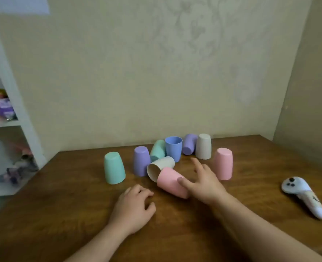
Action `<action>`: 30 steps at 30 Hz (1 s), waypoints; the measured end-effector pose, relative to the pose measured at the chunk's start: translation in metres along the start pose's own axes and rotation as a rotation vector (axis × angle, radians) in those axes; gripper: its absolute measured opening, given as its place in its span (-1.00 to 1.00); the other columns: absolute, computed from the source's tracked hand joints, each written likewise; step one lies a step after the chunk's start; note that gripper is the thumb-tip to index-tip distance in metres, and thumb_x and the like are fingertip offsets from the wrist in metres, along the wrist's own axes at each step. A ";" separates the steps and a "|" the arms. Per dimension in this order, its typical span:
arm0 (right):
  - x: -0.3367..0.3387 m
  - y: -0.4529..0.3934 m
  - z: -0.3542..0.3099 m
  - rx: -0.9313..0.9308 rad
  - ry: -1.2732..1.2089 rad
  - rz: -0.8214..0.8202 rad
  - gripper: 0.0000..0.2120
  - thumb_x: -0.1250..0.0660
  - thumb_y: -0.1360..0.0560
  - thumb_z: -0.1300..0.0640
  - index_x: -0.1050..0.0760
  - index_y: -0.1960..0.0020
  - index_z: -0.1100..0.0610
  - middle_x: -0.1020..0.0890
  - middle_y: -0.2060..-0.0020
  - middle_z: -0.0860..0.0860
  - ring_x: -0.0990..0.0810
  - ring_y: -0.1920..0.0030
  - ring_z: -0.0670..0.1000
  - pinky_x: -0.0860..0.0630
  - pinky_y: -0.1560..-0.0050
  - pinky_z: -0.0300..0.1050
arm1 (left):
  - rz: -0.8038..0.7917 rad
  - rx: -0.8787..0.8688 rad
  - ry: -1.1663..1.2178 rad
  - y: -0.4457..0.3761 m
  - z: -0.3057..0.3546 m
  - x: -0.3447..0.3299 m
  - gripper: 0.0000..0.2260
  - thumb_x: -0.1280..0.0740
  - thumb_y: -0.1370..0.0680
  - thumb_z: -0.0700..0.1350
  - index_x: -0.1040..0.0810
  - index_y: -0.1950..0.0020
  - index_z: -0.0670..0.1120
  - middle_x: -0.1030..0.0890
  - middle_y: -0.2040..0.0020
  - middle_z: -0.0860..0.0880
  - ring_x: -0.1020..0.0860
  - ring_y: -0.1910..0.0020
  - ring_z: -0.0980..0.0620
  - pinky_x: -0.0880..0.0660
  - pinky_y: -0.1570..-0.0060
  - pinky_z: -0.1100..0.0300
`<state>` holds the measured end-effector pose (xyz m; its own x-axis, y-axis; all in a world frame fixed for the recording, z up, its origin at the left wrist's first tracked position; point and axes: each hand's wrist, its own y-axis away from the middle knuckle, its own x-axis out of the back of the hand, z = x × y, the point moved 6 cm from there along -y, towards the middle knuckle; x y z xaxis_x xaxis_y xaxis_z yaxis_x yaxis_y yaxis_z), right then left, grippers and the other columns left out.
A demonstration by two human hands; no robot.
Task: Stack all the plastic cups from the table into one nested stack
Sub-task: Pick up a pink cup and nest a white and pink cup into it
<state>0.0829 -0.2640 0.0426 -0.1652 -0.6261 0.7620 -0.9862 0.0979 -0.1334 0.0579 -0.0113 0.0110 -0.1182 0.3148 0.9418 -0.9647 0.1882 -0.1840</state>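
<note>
Several plastic cups are scattered on the wooden table (62,195). A mint cup (114,168), a purple cup (141,160), a beige cup (203,146) and a pink cup (223,163) stand upside down. One blue cup (173,150) stands upright. Lying on their sides are a mint cup (158,149), a purple cup (189,144), a beige cup (159,167) and a pink cup (170,182). My right hand (203,181) rests against the lying pink cup, thumb on its side and fingers spread. My left hand (132,207) lies on the table in front of it, fingers loosely curled, holding nothing.
A white handheld controller (303,195) lies on the table at the right. A white shelf unit (9,110) with toys stands at the left. Walls close off the back and the right side.
</note>
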 end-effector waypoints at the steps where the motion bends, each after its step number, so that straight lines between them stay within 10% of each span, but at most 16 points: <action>1: -0.011 -0.004 -0.006 0.028 -0.003 -0.054 0.06 -0.38 -0.45 -0.46 0.02 -0.76 -0.11 -0.40 -0.53 0.09 -0.40 -0.56 0.17 -0.43 -0.48 0.16 | 0.002 -0.014 0.004 -0.002 -0.002 -0.002 -0.57 -0.23 -0.61 0.24 -0.59 -0.43 0.20 -0.52 -0.29 0.19 -0.47 -0.37 0.10 -0.40 -0.46 0.13; 5: -0.047 -0.006 -0.026 0.076 -0.041 -0.156 0.15 -0.38 -0.32 -0.52 0.05 -0.73 -0.14 -0.49 -0.46 0.06 -0.43 -0.50 0.20 -0.45 -0.40 0.13 | 0.013 0.004 0.021 -0.011 -0.008 -0.004 -0.64 -0.26 -0.59 0.26 -0.61 -0.34 0.23 -0.48 -0.20 0.24 -0.45 -0.31 0.12 -0.38 -0.45 0.12; 11: -0.050 0.009 -0.009 0.157 -0.227 0.003 -0.51 -0.48 -0.41 -0.27 -0.42 -0.29 -0.31 -0.61 -0.11 -0.30 -0.51 -0.21 0.00 -0.51 -0.15 0.02 | 0.028 0.020 0.086 -0.015 -0.013 -0.006 -0.67 -0.30 -0.59 0.27 -0.63 -0.30 0.26 -0.46 -0.19 0.29 -0.41 -0.28 0.16 -0.36 -0.47 0.13; 18: -0.039 0.017 -0.004 0.114 -0.571 0.183 -0.33 -0.65 -0.35 0.05 -0.39 -0.28 -0.36 -0.63 -0.22 -0.30 -0.63 -0.21 -0.28 -0.55 -0.14 -0.22 | 0.031 -0.004 0.122 -0.010 -0.009 -0.003 -0.63 -0.29 -0.62 0.30 -0.58 -0.39 0.27 -0.46 -0.31 0.31 -0.40 -0.37 0.17 -0.38 -0.52 0.09; 30: -0.059 0.034 -0.042 0.262 -0.422 -0.034 -0.27 -0.68 -0.28 -0.16 -0.46 -0.38 -0.27 -0.68 -0.20 -0.33 -0.64 -0.19 -0.30 -0.61 -0.19 -0.25 | -0.003 0.018 0.630 -0.004 -0.005 0.013 0.20 -0.53 -0.20 0.57 -0.11 -0.71 0.22 -0.34 -0.57 0.28 -0.36 -0.54 0.19 -0.41 -0.53 0.04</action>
<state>0.0589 -0.1907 0.0197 -0.0614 -0.8892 0.4535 -0.9466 -0.0922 -0.3091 0.0608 -0.0034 0.0231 0.0409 0.8031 0.5944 -0.9694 0.1759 -0.1710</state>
